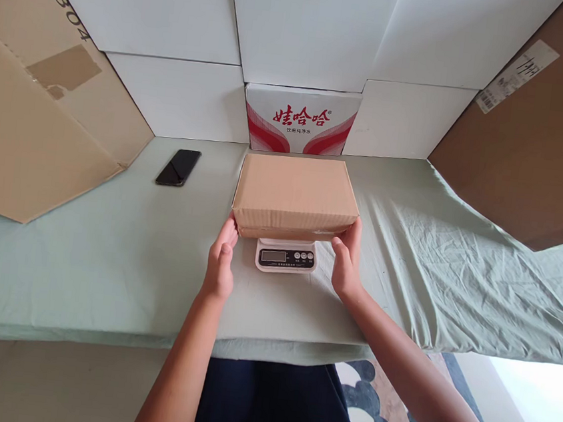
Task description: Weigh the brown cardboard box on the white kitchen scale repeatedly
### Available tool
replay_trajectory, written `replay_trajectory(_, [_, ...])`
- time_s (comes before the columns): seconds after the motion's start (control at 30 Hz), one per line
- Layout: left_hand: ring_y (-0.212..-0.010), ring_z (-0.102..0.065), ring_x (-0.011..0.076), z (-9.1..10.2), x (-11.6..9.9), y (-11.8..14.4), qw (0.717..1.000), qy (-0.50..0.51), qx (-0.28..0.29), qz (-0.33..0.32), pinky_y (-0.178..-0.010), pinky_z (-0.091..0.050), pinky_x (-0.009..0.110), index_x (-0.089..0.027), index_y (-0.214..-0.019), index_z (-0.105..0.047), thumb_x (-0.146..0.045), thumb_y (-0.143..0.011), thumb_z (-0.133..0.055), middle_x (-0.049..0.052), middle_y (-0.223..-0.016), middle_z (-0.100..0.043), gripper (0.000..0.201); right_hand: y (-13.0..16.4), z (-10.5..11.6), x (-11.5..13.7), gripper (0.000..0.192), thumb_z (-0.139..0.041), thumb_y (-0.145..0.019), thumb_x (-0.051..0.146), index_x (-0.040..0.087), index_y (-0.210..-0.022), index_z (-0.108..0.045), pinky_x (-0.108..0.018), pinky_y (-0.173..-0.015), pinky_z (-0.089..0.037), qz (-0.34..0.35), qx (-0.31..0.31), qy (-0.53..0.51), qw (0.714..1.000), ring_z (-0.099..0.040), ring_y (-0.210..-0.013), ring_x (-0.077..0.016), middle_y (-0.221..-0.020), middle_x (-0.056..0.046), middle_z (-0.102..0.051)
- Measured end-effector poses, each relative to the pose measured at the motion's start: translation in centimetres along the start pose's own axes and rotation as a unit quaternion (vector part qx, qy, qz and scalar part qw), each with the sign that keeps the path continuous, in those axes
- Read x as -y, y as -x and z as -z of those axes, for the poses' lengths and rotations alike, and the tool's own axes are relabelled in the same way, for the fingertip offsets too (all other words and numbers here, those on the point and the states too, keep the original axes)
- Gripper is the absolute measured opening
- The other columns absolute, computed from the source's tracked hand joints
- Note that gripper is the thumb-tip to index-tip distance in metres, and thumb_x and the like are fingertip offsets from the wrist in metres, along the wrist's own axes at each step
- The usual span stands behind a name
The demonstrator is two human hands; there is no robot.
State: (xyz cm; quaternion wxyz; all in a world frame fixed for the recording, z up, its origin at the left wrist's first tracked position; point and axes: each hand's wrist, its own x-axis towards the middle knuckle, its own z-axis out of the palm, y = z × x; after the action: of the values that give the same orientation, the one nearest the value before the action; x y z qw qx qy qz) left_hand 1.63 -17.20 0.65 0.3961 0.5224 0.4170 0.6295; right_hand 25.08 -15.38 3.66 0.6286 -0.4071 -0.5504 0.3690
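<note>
A closed brown cardboard box [298, 186] sits over a white digital kitchen scale [287, 257], covering the scale's weighing top. Whether the box rests fully on the scale cannot be made out. The scale's display and round buttons face me, with no reading visible. My left hand [220, 262] is at the box's near left corner, its fingers against the side and partly hidden. At the near right corner, my right hand [347, 261] grips the side, fingers behind the edge and thumb in front. Between them the two hands hold the box.
A black smartphone [179, 167] lies on the green cloth [105, 259] to the left. Behind the box stands a white and red printed carton [301, 120] against white panels [305, 25]. Large cardboard sheets [45, 112] rise at the left, with another cardboard piece [544, 145] at the right.
</note>
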Motion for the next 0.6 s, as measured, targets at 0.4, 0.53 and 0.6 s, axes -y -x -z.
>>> replay_trajectory(0.4, [-0.148,-0.049,0.0327,-1.1,-1.0,-9.5,0.999,0.027,0.014,-0.042,-0.126,-0.033,0.049,-0.028,-0.127,-0.061,-0.087,-0.079,-0.051,0.011,-0.146,-0.062,0.077,-8.3,-1.4,-0.7,0.057,-0.053,-0.087,0.050,0.034,-0.140,-0.037,-0.052,-0.125,-0.036,0.077,-0.040,0.033,0.996,-0.043,-0.144,-0.0278,-0.150,-0.006,-0.044])
replay_trajectory(0.53, [-0.148,-0.048,0.0298,-1.3,1.8,-13.2,0.999,0.028,-0.017,-0.027,-0.126,-0.032,0.048,-0.023,-0.122,-0.063,-0.088,-0.079,-0.050,0.013,-0.145,-0.061,0.079,-11.4,-2.3,-3.5,0.056,-0.055,-0.087,0.051,0.033,-0.136,-0.037,-0.051,-0.126,-0.034,0.076,-0.052,0.019,0.996,-0.041,-0.145,-0.0254,-0.149,-0.007,-0.043])
replay_trajectory(0.6, [-0.149,-0.046,0.0282,-1.2,3.3,-13.9,0.999,0.027,-0.027,-0.011,-0.126,-0.031,0.046,-0.023,-0.122,-0.062,-0.088,-0.078,-0.051,0.014,-0.147,-0.059,0.079,-12.1,-2.6,-5.2,0.057,-0.057,-0.085,0.050,0.031,-0.134,-0.037,-0.050,-0.126,-0.034,0.061,-0.046,0.009,0.997,-0.042,-0.143,-0.0254,-0.147,-0.008,-0.044])
